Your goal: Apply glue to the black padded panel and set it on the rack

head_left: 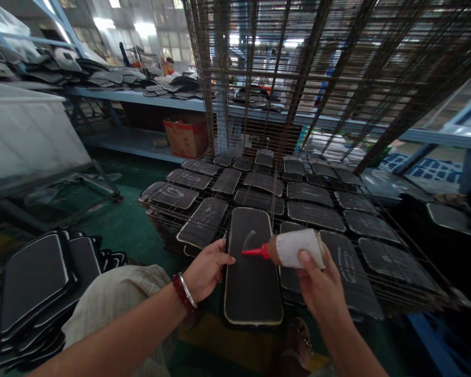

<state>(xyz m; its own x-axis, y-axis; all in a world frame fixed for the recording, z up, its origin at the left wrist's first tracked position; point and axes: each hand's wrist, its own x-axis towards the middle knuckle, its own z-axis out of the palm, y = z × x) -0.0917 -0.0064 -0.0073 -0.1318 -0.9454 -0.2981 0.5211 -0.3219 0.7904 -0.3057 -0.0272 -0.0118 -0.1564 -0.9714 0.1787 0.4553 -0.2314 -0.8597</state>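
Holding dark pad (254, 285) by left edge with left hand (206, 269), low middle of frame, likely to keep it still. Gripping white bottle (292, 247) sideways in right hand (324, 285), maybe to bring red tip (258, 252) close to pad.

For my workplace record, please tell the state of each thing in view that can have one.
Left hand: gripping held panel
Right hand: closed around bottle
Bottle: tipped sideways, nozzle toward panel
Held panel: marked with pale curved streak
Rack panels: spread out, some streaked
Panels at left: stacked
Upper racks: tilted up
Ceiling lights: lit
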